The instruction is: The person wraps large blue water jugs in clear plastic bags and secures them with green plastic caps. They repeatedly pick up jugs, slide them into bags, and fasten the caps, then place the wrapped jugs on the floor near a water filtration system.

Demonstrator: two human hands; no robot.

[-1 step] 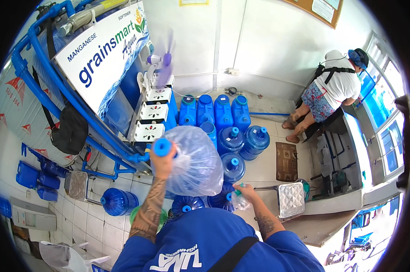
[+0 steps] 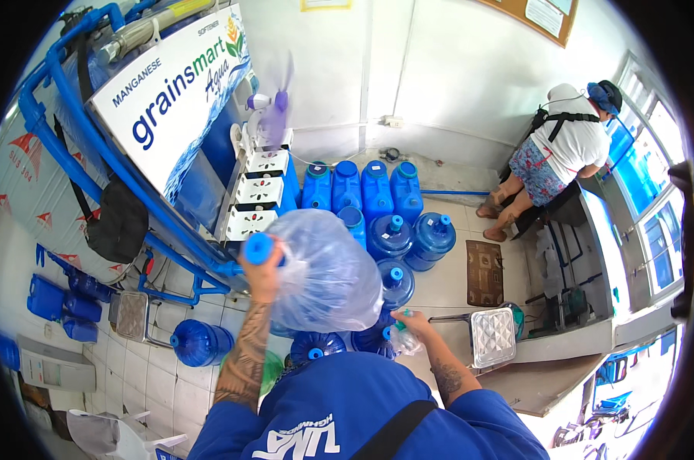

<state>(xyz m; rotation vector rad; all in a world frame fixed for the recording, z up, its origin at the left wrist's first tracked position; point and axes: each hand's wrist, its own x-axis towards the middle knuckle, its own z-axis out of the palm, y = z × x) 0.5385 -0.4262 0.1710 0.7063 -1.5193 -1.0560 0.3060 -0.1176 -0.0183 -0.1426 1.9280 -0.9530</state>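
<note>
My left hand (image 2: 263, 277) is closed round the neck of a large round water jug (image 2: 332, 268) wrapped in a clear plastic bag. Its blue cap (image 2: 259, 248) points left and up past my fingers; the jug leans on its side, its body to the right. My right hand (image 2: 416, 326) is closed on a small crumpled clear plastic piece with a bit of green (image 2: 405, 340). Just beside that hand stands a dark blue round jug (image 2: 374, 338). Another blue jug (image 2: 316, 346) is right in front of my body, partly hidden by my shirt.
Several slim blue containers (image 2: 378, 192) line the wall, with round jugs (image 2: 434, 241) before them. A blue jug (image 2: 201, 342) lies at the left. Metal stools (image 2: 493, 337) stand either side. Blue pipes (image 2: 94, 172) run at left. Another person (image 2: 565, 138) bends at the right.
My left hand has shifted a little to the left with the jug's neck, and the wrapped jug tips slightly further over. My right hand has barely moved.
</note>
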